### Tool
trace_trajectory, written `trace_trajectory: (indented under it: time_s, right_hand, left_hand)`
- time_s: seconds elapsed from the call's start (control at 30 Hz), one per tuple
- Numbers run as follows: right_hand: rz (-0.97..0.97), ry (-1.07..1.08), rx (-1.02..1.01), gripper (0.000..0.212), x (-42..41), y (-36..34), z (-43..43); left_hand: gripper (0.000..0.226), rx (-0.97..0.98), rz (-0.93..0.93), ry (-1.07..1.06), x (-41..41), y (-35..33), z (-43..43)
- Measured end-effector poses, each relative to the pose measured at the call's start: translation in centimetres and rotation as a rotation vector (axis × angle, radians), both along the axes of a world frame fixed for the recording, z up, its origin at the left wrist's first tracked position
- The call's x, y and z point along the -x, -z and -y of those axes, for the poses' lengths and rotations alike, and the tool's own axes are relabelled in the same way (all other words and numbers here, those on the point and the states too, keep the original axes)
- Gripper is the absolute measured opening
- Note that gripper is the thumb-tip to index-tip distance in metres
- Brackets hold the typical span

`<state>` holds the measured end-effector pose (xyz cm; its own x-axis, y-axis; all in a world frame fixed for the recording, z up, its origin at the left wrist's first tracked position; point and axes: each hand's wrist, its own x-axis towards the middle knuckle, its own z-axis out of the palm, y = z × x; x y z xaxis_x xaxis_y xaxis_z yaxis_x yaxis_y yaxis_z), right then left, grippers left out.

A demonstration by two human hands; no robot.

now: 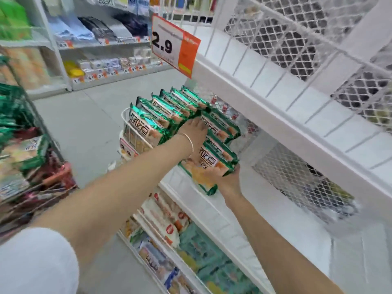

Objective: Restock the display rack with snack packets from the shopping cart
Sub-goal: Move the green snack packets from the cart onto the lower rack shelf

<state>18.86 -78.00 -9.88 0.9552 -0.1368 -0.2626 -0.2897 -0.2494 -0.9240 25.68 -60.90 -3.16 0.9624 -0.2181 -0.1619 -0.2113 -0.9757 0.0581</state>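
Nearest to us is our white sleeve (36, 262) at the lower left, with the bare left arm reaching out of it toward the shelf.

The white display rack (275, 115) fills the right side. It has wire shelf fronts and a diamond-mesh back, and it runs slanted across the view. The grey floor (91, 115) opens to the left of it. Beyond the floor stand store shelves (95, 45) with blurred goods and small orange tags.

The shopping cart (63, 171) sits at the left edge, well apart from the rack, and it is heaped with green snack packets (27, 149).

On the middle shelf of the rack a row of packets (169, 111) stands upright, packed tight, green-edged with orange print. Just beside it to the right is a second row of packets (218, 145), leaning and uneven. On the shelf below lie other pale and teal packs (169, 219).

An orange and white price sign (174, 45) reading 2.9 hangs from the upper shelf edge.

Our hands are apart, at opposite ends of the second row. The left hand (194, 132) lies flat with straight fingers on the far packets, where the two rows meet. The right hand (224, 177) cups the nearest packet from below, with its fingers curled up around the lower edge. A thin bracelet (189, 141) circles the left wrist.
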Motion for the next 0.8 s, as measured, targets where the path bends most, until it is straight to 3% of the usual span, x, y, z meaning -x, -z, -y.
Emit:
trace_trajectory:
  time_s: [0.07, 0.13, 0.37, 0.63, 0.73, 0.8]
  right_hand:
    - [0.028, -0.030, -0.012, 0.094, -1.0, 0.5, -0.3]
    - [0.083, -0.037, -0.034, 0.085, -2.4, 0.6, -1.5]
    - [0.231, -0.070, -0.056, 0.111, -3.7, 1.9, -3.3]
    - [0.152, -0.226, -0.059, 0.122, -4.9, 1.4, -4.1]
    - [0.319, -0.215, 0.112, 0.118, -3.1, 0.3, -2.3]
    - [0.488, -0.211, 0.433, 0.123, -1.7, -0.5, -1.4]
  left_hand:
    - [0.100, -0.186, 0.062, 0.016, -0.9, -0.5, -0.7]
    - [0.102, -0.323, 0.095, 0.077, -2.2, -0.9, -1.5]
    - [0.145, -0.193, 0.014, 0.007, -3.3, 0.2, -5.2]
    - [0.148, -0.157, 0.048, 0.006, -3.1, 0.7, -5.4]
    - [0.146, -0.111, 0.051, 0.031, -3.2, 0.8, -5.5]
    - [0.142, -0.083, 0.050, 0.055, -3.3, 0.8, -5.7]
